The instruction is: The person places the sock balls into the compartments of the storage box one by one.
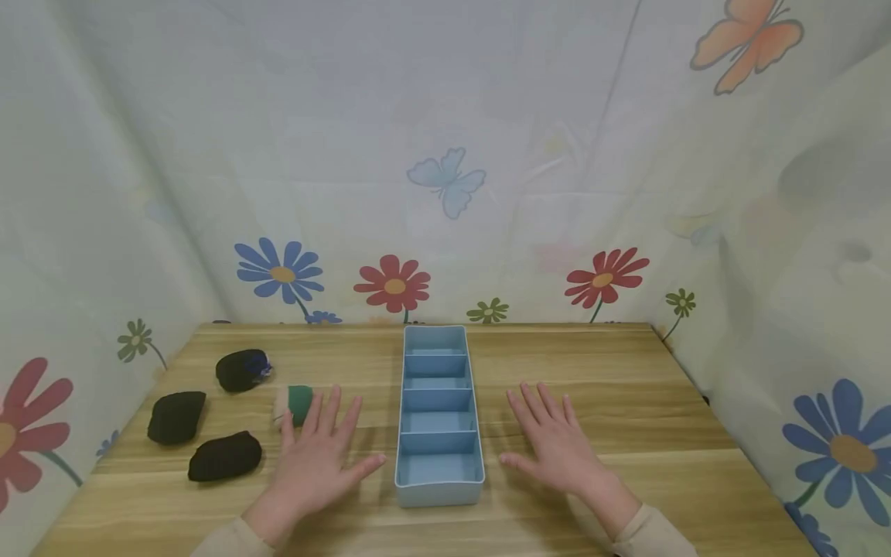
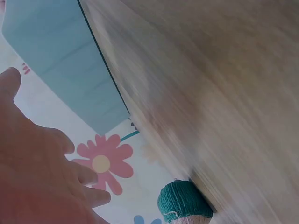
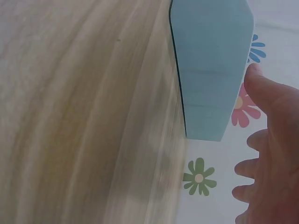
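Observation:
A light blue organizer box with several compartments in a row stands in the middle of the table. To its left my left hand is palm down with fingers spread, holding nothing. Just beyond those fingertips lies a rolled-up sock, green and beige, whose ribbed knit shows in the left wrist view; the hand partly covers it in the head view. My right hand is on the other side of the box, fingers spread and nothing held. Both thumbs point toward the box without touching it.
Three dark rolled bundles, which look like socks, lie at the left: one with a purple-blue patch, a plain one and a ribbed one. A flowered curtain hangs behind and beside the wooden table.

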`<state>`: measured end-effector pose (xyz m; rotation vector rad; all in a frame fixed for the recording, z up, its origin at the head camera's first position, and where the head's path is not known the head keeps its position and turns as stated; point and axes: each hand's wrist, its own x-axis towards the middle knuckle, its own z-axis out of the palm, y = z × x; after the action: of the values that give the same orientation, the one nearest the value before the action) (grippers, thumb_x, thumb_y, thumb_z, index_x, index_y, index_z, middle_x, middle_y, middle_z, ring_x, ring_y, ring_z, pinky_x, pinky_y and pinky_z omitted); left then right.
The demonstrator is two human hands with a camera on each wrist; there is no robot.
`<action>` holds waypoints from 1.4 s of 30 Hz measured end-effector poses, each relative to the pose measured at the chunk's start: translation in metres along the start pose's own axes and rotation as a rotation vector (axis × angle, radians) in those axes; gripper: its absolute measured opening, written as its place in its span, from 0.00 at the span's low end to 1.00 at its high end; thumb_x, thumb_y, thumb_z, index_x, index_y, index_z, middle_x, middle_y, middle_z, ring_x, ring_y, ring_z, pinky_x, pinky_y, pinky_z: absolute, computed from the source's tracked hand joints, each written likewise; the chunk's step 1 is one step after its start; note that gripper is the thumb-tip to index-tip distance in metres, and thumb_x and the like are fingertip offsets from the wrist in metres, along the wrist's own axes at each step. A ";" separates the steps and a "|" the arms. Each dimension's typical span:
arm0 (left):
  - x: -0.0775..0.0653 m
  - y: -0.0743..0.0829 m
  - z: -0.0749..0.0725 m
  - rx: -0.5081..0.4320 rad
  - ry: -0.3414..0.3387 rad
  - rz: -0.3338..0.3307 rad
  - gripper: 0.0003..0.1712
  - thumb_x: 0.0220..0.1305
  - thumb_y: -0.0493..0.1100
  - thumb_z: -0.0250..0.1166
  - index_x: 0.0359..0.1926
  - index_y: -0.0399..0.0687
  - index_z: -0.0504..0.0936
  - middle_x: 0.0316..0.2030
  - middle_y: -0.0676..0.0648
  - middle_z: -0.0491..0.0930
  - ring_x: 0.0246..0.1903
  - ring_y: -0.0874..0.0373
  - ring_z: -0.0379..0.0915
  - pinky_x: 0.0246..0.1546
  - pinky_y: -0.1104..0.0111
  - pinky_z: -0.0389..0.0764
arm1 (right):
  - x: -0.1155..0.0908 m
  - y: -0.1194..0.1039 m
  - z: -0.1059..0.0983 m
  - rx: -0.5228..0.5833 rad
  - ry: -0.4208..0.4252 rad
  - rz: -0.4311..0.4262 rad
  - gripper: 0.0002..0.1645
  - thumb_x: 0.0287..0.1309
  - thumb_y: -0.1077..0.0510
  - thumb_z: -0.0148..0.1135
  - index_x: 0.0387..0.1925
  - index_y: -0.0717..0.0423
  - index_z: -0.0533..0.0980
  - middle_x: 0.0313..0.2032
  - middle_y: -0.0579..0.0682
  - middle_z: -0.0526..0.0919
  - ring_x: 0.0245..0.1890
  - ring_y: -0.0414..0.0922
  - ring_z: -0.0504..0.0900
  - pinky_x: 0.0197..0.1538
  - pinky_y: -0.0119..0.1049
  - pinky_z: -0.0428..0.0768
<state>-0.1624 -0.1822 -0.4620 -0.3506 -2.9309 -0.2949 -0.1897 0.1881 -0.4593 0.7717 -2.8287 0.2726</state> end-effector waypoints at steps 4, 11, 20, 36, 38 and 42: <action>0.000 0.000 0.000 0.002 0.010 0.009 0.55 0.59 0.79 0.52 0.76 0.50 0.59 0.76 0.36 0.45 0.74 0.34 0.36 0.64 0.29 0.35 | 0.002 -0.001 -0.003 0.038 -0.003 0.011 0.55 0.57 0.34 0.65 0.76 0.57 0.56 0.74 0.62 0.55 0.74 0.64 0.49 0.68 0.70 0.47; 0.004 -0.003 0.000 0.006 0.089 0.041 0.56 0.58 0.77 0.57 0.76 0.48 0.59 0.75 0.33 0.47 0.73 0.33 0.40 0.63 0.29 0.32 | 0.009 -0.002 -0.007 0.132 -0.015 0.044 0.55 0.60 0.33 0.62 0.76 0.57 0.54 0.74 0.61 0.54 0.74 0.63 0.48 0.67 0.71 0.45; 0.005 -0.016 -0.004 0.025 0.169 0.058 0.59 0.54 0.78 0.60 0.75 0.45 0.59 0.72 0.31 0.55 0.71 0.32 0.48 0.68 0.36 0.30 | 0.015 -0.001 -0.003 0.365 0.041 0.051 0.53 0.60 0.45 0.67 0.75 0.64 0.53 0.73 0.64 0.56 0.72 0.67 0.51 0.68 0.70 0.49; -0.008 -0.060 -0.016 -0.035 0.207 0.117 0.58 0.48 0.70 0.72 0.69 0.36 0.66 0.65 0.34 0.68 0.64 0.34 0.63 0.61 0.37 0.62 | 0.022 -0.005 0.011 0.884 -0.036 0.232 0.51 0.64 0.49 0.66 0.77 0.57 0.49 0.74 0.59 0.57 0.73 0.58 0.57 0.69 0.58 0.59; -0.011 -0.067 -0.018 -0.055 0.206 0.104 0.57 0.48 0.69 0.73 0.69 0.36 0.67 0.64 0.34 0.69 0.63 0.35 0.64 0.60 0.37 0.64 | 0.023 -0.007 0.013 0.962 -0.042 0.233 0.50 0.65 0.52 0.65 0.77 0.59 0.49 0.74 0.61 0.57 0.72 0.59 0.57 0.69 0.58 0.59; -0.019 -0.080 -0.021 -0.091 0.211 0.089 0.58 0.47 0.67 0.75 0.68 0.34 0.67 0.63 0.32 0.70 0.60 0.34 0.67 0.58 0.38 0.66 | 0.024 -0.010 0.016 1.066 -0.050 0.215 0.48 0.65 0.57 0.64 0.77 0.62 0.48 0.72 0.65 0.57 0.71 0.61 0.59 0.69 0.57 0.59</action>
<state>-0.1614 -0.2666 -0.4589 -0.4328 -2.6925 -0.4266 -0.2066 0.1648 -0.4679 0.5880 -2.6506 1.8805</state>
